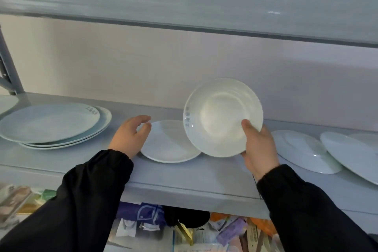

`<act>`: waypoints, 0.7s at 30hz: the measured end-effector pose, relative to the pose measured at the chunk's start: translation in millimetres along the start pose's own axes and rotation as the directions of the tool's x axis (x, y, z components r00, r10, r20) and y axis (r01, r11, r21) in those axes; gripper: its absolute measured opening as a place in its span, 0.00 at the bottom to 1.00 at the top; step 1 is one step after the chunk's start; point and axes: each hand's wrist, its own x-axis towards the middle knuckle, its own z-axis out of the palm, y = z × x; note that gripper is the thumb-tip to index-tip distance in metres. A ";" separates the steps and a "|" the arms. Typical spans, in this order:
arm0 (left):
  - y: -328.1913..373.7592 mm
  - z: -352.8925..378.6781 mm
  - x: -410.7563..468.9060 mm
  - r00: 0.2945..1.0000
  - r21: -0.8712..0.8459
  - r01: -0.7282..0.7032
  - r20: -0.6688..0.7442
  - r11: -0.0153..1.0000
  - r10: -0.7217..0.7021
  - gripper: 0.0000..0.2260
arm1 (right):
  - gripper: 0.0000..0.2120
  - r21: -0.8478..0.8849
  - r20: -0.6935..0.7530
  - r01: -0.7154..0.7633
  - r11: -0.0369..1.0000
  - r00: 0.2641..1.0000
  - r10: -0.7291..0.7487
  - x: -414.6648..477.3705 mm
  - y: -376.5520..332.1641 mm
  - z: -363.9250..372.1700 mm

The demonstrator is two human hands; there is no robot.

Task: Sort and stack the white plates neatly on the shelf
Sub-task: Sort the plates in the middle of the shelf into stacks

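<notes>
My right hand (258, 147) grips a small white plate (221, 116) by its lower right rim, thumb on the inside, and holds it tilted up above the shelf (184, 176). Under its left edge a second small white plate (167, 143) lies flat on the shelf. My left hand (131, 135) hovers at that flat plate's left rim with loosely curled fingers, holding nothing. A stack of large white plates (53, 125) sits at the left. On the right lie an upside-down plate (304, 150) and a bigger plate (351, 153) overlapping it.
The upper shelf board (184, 4) hangs low over the plates. A white back wall (163, 71) closes the shelf behind. A grey upright post (8, 71) stands at the far left. Below the shelf lie mixed packaged goods (184, 229).
</notes>
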 end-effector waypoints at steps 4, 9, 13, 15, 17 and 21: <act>0.7 -0.7 -0.3 1.000 -0.014 -0.015 -0.020 1.000 0.014 0.12 | 0.16 0.276 -0.019 -0.228 0.934 0.970 0.243 34.2 28.5 22.0; -0.9 0.7 1.4 0.999 0.008 -0.027 -0.018 1.000 0.027 0.11 | 0.12 0.235 0.069 -0.285 0.929 0.959 0.277 44.1 41.7 24.0; 1.5 0.4 -1.0 0.999 0.027 -0.018 -0.026 0.999 0.019 0.11 | 0.09 -0.013 0.106 -0.260 0.966 0.960 0.260 40.8 45.2 27.2; 2.9 -0.4 -2.8 0.999 0.039 -0.014 -0.029 0.999 0.015 0.12 | 0.11 -0.232 0.111 -0.165 0.959 0.975 0.194 40.1 47.9 27.1; 4.6 -0.8 -3.5 0.999 0.044 -0.017 -0.028 0.999 0.018 0.12 | 0.16 -0.440 0.148 -0.029 0.898 0.984 0.104 38.6 47.7 25.4; 4.4 -0.4 -3.0 1.000 0.040 -0.022 -0.019 0.999 0.023 0.12 | 0.12 -0.518 0.229 0.094 0.850 0.973 0.032 28.7 39.6 23.9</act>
